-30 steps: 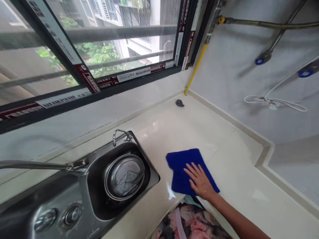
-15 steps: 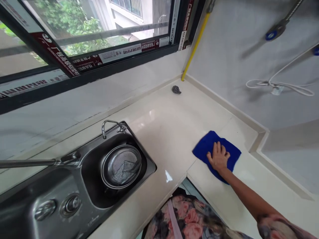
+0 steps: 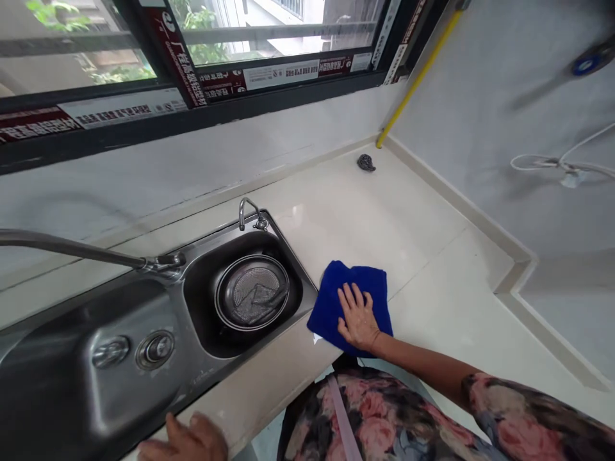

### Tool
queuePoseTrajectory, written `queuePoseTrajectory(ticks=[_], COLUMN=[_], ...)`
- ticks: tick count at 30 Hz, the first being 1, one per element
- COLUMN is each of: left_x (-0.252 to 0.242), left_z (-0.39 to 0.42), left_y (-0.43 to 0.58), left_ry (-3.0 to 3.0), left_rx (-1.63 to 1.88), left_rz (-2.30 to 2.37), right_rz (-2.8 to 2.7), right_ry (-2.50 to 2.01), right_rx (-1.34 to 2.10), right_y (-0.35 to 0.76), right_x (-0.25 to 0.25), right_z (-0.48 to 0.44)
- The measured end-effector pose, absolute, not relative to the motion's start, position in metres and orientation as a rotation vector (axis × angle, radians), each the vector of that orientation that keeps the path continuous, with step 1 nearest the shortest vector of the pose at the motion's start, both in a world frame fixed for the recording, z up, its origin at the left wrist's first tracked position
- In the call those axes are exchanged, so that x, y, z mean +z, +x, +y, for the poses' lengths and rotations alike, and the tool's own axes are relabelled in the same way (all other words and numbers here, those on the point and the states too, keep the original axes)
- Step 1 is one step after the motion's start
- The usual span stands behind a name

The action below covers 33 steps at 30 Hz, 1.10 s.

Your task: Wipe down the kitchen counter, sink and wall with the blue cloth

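Note:
My right hand (image 3: 359, 320) lies palm down on a blue cloth (image 3: 331, 294), pressing it flat, fingers spread. The cloth rests on the pale countertop (image 3: 336, 218) just right of the sink and reaches its front edge; it partly covers a small white patch. At the bottom of the view, my left hand (image 3: 185, 440) touches the counter's front edge beside the sink. Its fingers are apart with nothing seen in them, and the frame cuts off part of it. In the right basin of the steel sink (image 3: 192, 320) sits a round metal strainer pan (image 3: 252, 291) holding a grey piece.
A steel wool scourer (image 3: 366, 162) lies near the back corner, by a yellow pipe (image 3: 408, 96). A small tap (image 3: 250, 214) and a larger faucet (image 3: 96, 248) stand along the sink. The window frame (image 3: 269, 96) runs behind; a tied white cord (image 3: 552, 163) hangs on the right wall.
My right hand has slid the blue cloth left, up to the sink's edge. My left hand has come into view at the bottom. The camera view has shifted too.

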<state>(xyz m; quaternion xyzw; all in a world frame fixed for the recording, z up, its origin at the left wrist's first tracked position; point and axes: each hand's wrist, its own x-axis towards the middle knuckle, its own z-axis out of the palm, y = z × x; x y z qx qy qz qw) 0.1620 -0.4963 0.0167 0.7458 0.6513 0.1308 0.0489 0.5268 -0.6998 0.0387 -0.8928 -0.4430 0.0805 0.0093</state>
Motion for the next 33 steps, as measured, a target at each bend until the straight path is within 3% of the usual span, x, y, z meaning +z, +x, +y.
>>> queuePoseTrajectory(ticks=[6, 10, 17, 27, 33], left_x=[0.012, 0.015, 0.035, 0.026, 0.058], left_z=[-0.496, -0.495, -0.506, -0.494, -0.491], left_y=[0.153, 0.184, 0.309, 0.445, 0.572], left_ry=[2.302, 2.383, 2.323, 2.417, 2.547], left_rx=[0.441, 0.585, 0.741, 0.546, 0.437], left_rz=[1.908, 1.526, 0.886, 0.38, 0.158], right_rz=[-1.503, -1.733, -1.888, -1.078, -0.413], right_ry=[-2.593, -2.276, -2.091, -2.524, -2.741], right_rx=[0.438, 0.54, 0.304, 0.089, 0.075], right_y=[0.451, 0.423, 0.456, 0.593, 0.619], right_x=[0.039, 0.049, 0.047, 0.044, 0.047], right_z=[-0.643, -0.612, -0.629, -0.714, -0.821])
